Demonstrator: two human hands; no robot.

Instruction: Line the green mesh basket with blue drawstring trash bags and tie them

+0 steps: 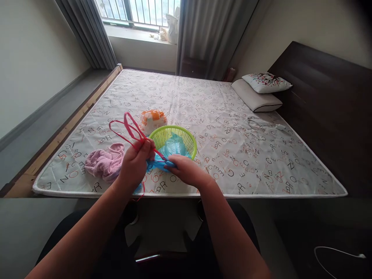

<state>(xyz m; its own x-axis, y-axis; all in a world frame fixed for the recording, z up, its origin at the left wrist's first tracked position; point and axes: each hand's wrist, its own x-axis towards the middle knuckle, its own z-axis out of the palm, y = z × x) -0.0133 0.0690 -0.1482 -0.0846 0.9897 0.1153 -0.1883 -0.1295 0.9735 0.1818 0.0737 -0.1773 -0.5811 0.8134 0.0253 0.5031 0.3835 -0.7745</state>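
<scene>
Pinkish-red cord (141,134), thin, loosely looped, left grip (136,158) clamped on it, right grip (187,170) pinching bunched blue plastic (158,164)

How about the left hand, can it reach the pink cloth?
Probably yes: the pink cloth lies close beside the left hand, with nothing seen between them, but it's holding red string and might need to let go first.

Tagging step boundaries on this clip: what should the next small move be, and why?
Probably draw the red cord gently taut with the left hand, the right hand steadying the blue plastic. Loose loops stand above the left hand, and the cord runs down to the plastic by the right fingers. Whether it's knotted there, I can't tell.
</scene>
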